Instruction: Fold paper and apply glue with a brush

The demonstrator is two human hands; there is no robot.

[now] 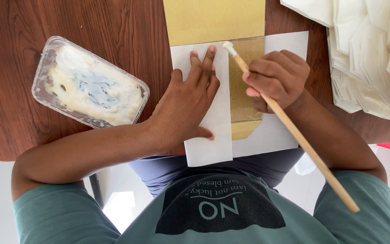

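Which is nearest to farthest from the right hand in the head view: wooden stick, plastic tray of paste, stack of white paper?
1. Wooden stick: held in the right hand.
2. Stack of white paper: to that hand's outer side, at the table's edge.
3. Plastic tray of paste: across the table, beyond the left hand.

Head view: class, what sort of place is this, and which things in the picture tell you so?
Probably a small craft or paper-packaging work table. The left hand presses down a white sheet, the right hand holds a brush, a tray of white paste sits alongside, and folded white papers are stacked nearby.
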